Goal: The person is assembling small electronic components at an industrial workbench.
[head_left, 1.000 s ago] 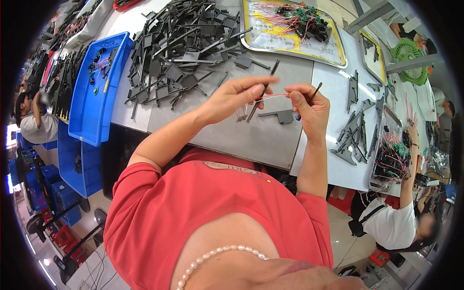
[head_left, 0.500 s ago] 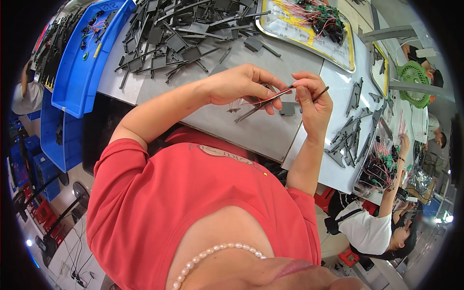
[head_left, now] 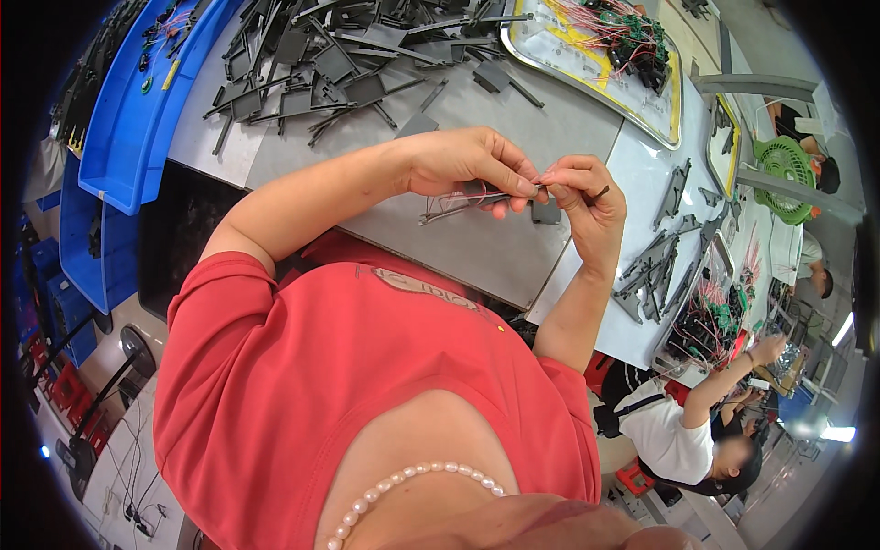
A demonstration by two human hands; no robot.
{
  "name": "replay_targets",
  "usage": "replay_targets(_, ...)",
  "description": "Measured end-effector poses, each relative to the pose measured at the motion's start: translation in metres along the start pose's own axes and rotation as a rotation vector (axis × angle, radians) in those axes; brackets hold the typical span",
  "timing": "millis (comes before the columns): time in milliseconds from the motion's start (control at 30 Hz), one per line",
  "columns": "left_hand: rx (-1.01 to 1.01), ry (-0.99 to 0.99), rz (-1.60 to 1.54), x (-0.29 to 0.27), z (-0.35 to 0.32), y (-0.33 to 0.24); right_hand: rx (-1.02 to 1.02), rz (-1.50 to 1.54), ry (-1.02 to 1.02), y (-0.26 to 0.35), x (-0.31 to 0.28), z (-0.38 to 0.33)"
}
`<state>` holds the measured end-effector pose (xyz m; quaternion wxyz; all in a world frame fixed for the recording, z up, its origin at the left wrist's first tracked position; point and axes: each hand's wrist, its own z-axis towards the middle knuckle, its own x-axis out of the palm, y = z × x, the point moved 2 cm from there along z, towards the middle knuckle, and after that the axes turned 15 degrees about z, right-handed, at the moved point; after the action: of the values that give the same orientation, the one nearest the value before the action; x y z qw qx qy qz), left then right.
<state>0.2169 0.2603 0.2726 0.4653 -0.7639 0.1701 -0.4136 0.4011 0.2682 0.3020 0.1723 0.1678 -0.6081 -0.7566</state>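
Note:
Between both hands is a slim dark grey plastic part [head_left: 440, 214] with thin red and white wires [head_left: 478, 191] along it. My left hand [head_left: 467, 163] is closed round its middle, thumb on top. My right hand [head_left: 594, 213] pinches at its right end, where the fingertips of both hands meet. The fingers hide what exactly they grip there. One tip of the part sticks out past my right fingers. Under the hands, a small flat grey piece [head_left: 547, 214] lies on the grey table [head_left: 394, 220].
A heap of dark grey plastic parts [head_left: 339, 64] covers the far table. Trays of wired green boards [head_left: 632, 41] stand far right and right [head_left: 710, 321]. More grey parts [head_left: 655, 270] lie at right. Blue bins [head_left: 137, 119] are left. A co-worker [head_left: 678, 426] sits at right.
My hands have come closer together, fingertips now meeting. The part sits lower and flatter, shifted slightly left. The co-worker's arm has moved nearer, away from the tray.

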Motion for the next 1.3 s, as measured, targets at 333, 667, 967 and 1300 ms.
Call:
replay_targets(333,-0.025,-0.031,-0.029,-0.002,-0.005,-0.001,0.161,0.112,-0.082,-0.008,-0.001,0.000)
replay_targets(667,-0.072,0.041,-0.116,-0.008,-0.006,0.005,0.138,0.088,-0.058,-0.007,0.003,0.000)
replay_targets(967,0.026,-0.087,0.068,-0.003,-0.004,0.003,0.132,-0.028,-0.069,-0.006,0.008,-0.001)
replay_targets(1300,0.085,-0.222,0.242,0.000,-0.006,0.006,0.061,-0.046,-0.066,-0.006,0.007,0.000)
